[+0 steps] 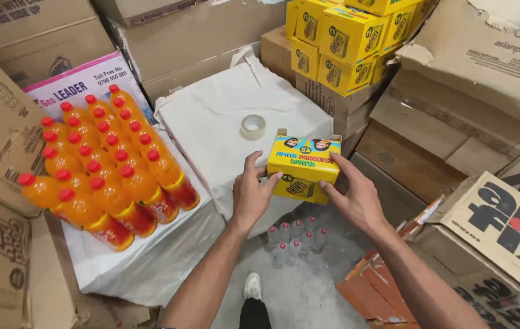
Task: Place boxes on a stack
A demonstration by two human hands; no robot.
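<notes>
Both hands grasp the yellow box [303,166]: left hand [251,194] on its left side, right hand [354,196] on its right; a tape roll [253,127] lies just behind the box.

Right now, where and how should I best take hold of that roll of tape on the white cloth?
Grip the tape roll by its outer rim, coming straight down from above. It lies flat on the cloth with its hole facing up and open space all round, so fingers can pinch opposite sides or hook through the hole.
</notes>
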